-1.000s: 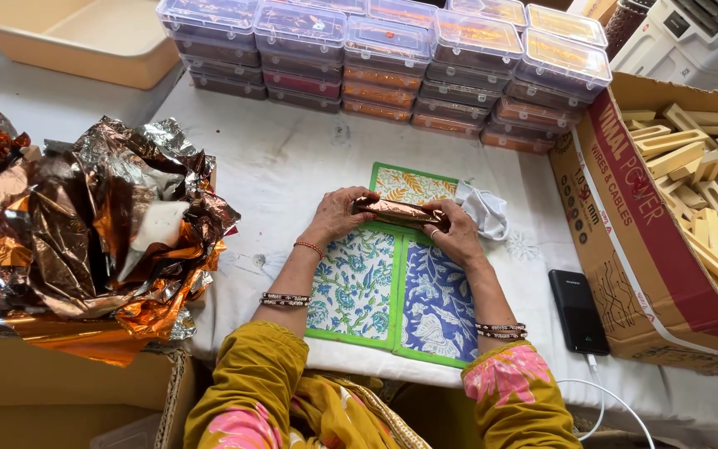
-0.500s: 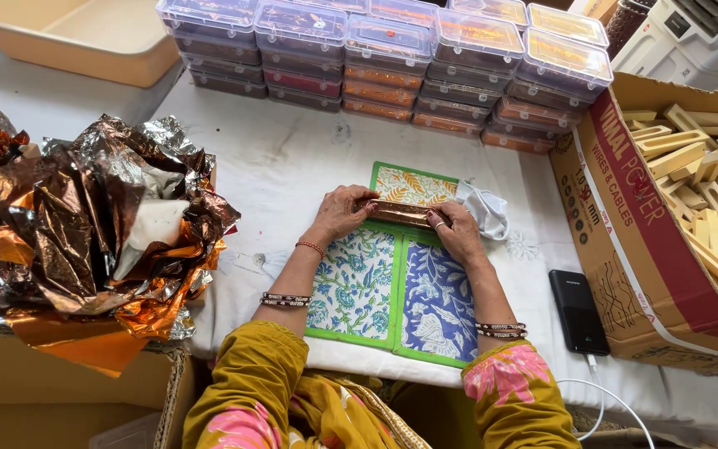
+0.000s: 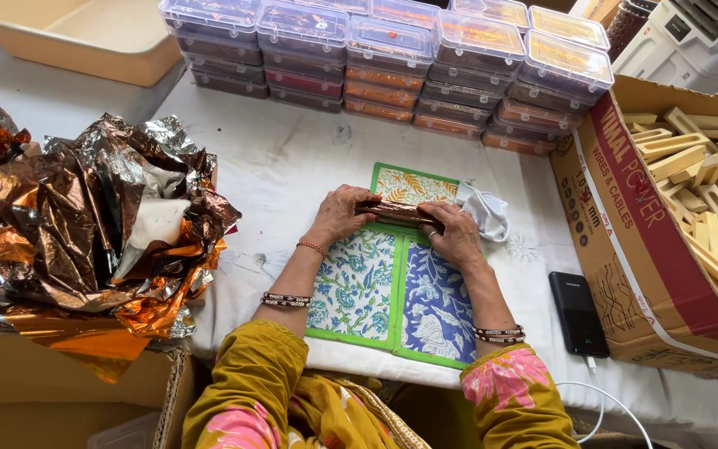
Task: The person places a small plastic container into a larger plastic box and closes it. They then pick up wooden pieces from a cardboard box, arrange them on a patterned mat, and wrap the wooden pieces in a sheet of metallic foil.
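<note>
From the head camera I see my left hand (image 3: 341,214) and my right hand (image 3: 456,233) meeting over a short brown foil-wrapped stick (image 3: 399,213). The fingers (image 3: 357,202) of the left hand curl over the stick's left end and pinch it; the fingers (image 3: 442,218) of the right hand close on its right end the same way. The stick lies level between the two grips, just above a patterned cloth mat (image 3: 392,283) with green borders that lies on the white-covered table (image 3: 292,166). Whether the stick touches the mat or is lifted a little off it I cannot tell from this angle.

Just beside the right fingers, on their outer side, lies a crumpled white cloth (image 3: 485,212). Farther out on that side a black phone (image 3: 578,313) rests on the table with a white cable (image 3: 600,399) plugged into it, and past it stands an open cardboard box (image 3: 625,249) filled with pale wooden pieces (image 3: 708,183). Well out from the left fingers is a heap of crumpled copper and silver foil sheets (image 3: 85,233). Beyond the fingers, across the table, clear lidded plastic containers (image 3: 392,58) are stacked in rows, and a cream-coloured tub (image 3: 85,37) sits beyond the left fingers at the far corner.
</note>
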